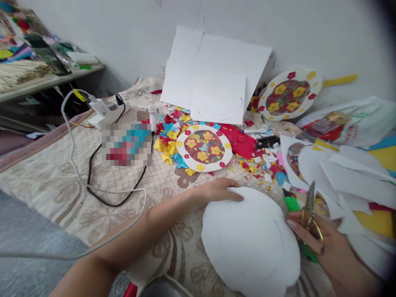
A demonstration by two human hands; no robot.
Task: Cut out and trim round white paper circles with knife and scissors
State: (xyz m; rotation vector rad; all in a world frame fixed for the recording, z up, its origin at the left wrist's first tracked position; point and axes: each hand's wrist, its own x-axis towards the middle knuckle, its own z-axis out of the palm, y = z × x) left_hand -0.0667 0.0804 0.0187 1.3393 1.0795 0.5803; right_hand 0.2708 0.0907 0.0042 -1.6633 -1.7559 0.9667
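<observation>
cloth-covered table stands against a pale wall. left hand: grip clamped on the upper edge of the rounded white sheet, positioned nearer than the flower-decorated disc. right hand: grip closed around gold-handled scissors, blades upward, beside the sheet's right edge.

A pale grey wall, softly lit, is standing at the far side. Before it, a cloth-covered table is spreading toward the near side, showing brown floral patterns on beige. At the far left, a second table is standing above a dark space. Grey floor is showing at the near left.
</observation>
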